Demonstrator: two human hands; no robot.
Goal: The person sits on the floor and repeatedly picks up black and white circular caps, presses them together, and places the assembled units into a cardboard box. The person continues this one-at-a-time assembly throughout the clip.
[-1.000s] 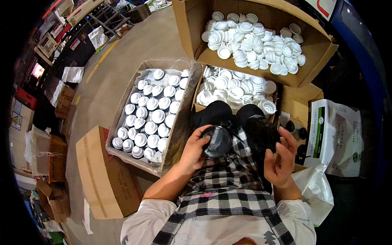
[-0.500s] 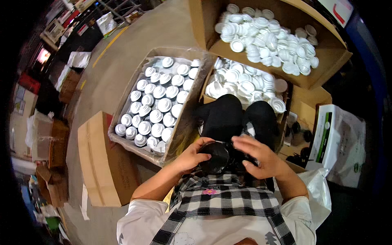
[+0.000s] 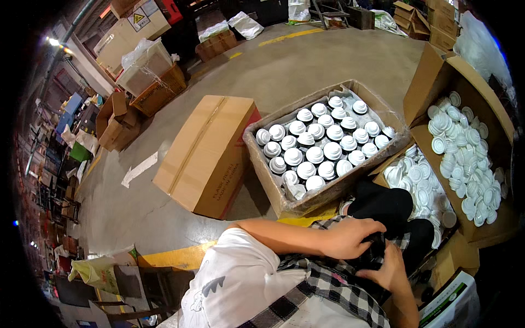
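Observation:
Over my lap, my left hand [image 3: 350, 238] curls its fingers round a black round cup-like part [image 3: 375, 250]. My right hand [image 3: 391, 269] wraps the same part from the other side. Both hands cover most of it, so its rim and inside are hidden. Beyond my knees stands an open carton [image 3: 295, 209] lined with clear plastic, holding rows of white-capped containers [image 3: 314, 155]. To its right, a smaller box is filled with loose white round lids [image 3: 415, 174]. More white lids [image 3: 465, 153] lie heaped in a large tilted carton [image 3: 489, 82].
A taped brown carton [image 3: 208, 147] stands on the floor left of the container carton. A white and green package [image 3: 451, 300] is at the lower right. Farther left are a pale green bag [image 3: 95, 273] and a yellow floor line [image 3: 180, 257].
My view has swung left, so the cartons appear farther right. My right hand, earlier spread apart beside the black part, now closes on it together with my left.

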